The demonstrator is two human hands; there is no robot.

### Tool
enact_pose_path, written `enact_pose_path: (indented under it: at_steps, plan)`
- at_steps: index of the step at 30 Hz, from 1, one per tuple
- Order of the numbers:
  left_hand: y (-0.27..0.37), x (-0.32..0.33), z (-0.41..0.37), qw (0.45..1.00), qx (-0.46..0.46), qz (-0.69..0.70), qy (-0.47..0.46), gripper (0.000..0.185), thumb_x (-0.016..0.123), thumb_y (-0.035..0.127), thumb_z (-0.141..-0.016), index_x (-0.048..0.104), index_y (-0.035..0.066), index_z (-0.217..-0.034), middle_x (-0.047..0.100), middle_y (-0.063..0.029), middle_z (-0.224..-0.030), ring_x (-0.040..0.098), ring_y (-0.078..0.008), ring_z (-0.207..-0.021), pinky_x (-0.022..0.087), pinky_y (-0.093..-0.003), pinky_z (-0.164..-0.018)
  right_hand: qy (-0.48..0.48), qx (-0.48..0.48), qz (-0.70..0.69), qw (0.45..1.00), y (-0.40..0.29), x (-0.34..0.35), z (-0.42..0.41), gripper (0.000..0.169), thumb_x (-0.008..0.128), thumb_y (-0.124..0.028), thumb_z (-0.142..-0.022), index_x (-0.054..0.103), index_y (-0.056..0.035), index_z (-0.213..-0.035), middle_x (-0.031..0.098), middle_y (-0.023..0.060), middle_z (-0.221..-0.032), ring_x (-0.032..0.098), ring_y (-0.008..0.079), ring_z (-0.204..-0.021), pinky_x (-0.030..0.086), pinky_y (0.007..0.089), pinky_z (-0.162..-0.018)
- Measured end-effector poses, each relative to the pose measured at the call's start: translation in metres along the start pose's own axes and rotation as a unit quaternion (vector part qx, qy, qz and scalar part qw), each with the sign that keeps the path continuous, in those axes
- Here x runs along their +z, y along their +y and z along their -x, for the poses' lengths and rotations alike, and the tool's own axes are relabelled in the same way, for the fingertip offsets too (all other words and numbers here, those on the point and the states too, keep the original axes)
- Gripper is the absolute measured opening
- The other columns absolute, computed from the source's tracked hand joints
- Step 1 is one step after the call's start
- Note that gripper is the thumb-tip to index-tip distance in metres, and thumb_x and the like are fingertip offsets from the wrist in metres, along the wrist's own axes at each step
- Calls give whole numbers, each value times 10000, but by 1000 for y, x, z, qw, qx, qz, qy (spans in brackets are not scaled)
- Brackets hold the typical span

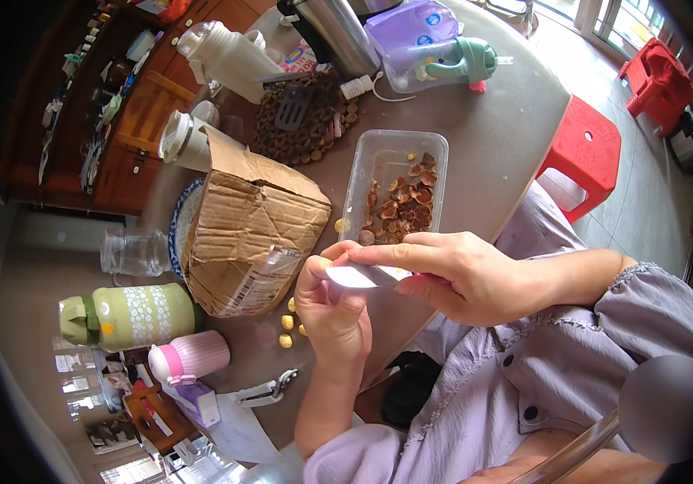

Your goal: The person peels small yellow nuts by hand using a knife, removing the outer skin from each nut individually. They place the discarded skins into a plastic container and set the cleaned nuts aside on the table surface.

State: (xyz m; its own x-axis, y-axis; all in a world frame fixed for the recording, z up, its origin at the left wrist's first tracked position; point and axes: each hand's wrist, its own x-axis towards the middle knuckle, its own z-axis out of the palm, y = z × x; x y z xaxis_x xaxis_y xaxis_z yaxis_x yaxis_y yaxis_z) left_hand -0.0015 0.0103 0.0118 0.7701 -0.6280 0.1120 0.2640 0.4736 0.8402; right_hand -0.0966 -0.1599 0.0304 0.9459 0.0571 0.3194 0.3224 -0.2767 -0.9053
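Observation:
My right hand (pixel 467 275), coming from the right, grips a small knife whose shiny blade (pixel 355 277) points left, its handle mostly hidden by my fingers. The fingers and thumb of my left hand (pixel 334 302) are curled together at the blade; whatever lies between them is hidden. Just beyond both hands is a clear plastic container (pixel 396 138) with brown nut shells (pixel 404 206) and a whole brown nut (pixel 366 237). Several peeled yellow nuts (pixel 286 322) lie on the table left of my left wrist, and another (pixel 341 225) is by the container.
A crumpled cardboard box (pixel 255 224) stands left of the container. Around it are a green bottle (pixel 140 317), a pink bottle (pixel 201 357), a clear jar (pixel 134 251) and a white-handled tool (pixel 267 390). Farther back are a brown trivet (pixel 261 136) and a steel flask (pixel 340 36). A red stool (pixel 588 145) stands right.

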Motion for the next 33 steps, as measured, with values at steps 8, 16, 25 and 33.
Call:
enact_pose_path:
  at_steps: [8, 16, 25, 33]
  plan:
    - [-1, 7, 1, 995, 52, -82, -4, 258, 750, 15, -762, 552, 80, -914, 574, -115, -1131, 578, -146, -966, 460, -307, -905, 41, 24, -64, 997, 1, 4, 0, 211, 576, -45, -900, 538, -23, -1107, 605, 173, -793, 602, 322, -689, 454, 376, -589]
    - [-9, 8, 3, 986, 103, -135, 7, 262, 709, -63, -761, 521, 55, -899, 570, -130, -1100, 582, -144, -927, 492, -282, -846, 66, 83, -154, 982, 5, 10, -3, 83, 554, -53, -942, 504, -1, -902, 416, 36, -675, 410, 79, -644, 378, 265, -574]
    - [-1, 7, -6, 995, 62, -80, 4, 260, 635, -109, -784, 551, 52, -970, 587, -115, -1095, 646, -202, -974, 520, -306, -882, 87, 66, -104, 989, 8, -20, -11, 97, 500, -53, -976, 438, -4, -919, 462, -9, -725, 394, 43, -682, 444, 246, -797]
    - [-6, 0, -7, 1000, 10, -18, 13, 335, 623, -57, -850, 572, 22, -1171, 610, -107, -1160, 622, -223, -1053, 496, -302, -972, 72, 74, -12, 995, 18, -28, -10, 314, 553, -92, -934, 539, 2, -1233, 630, 144, -758, 615, 191, -662, 483, 320, -639]
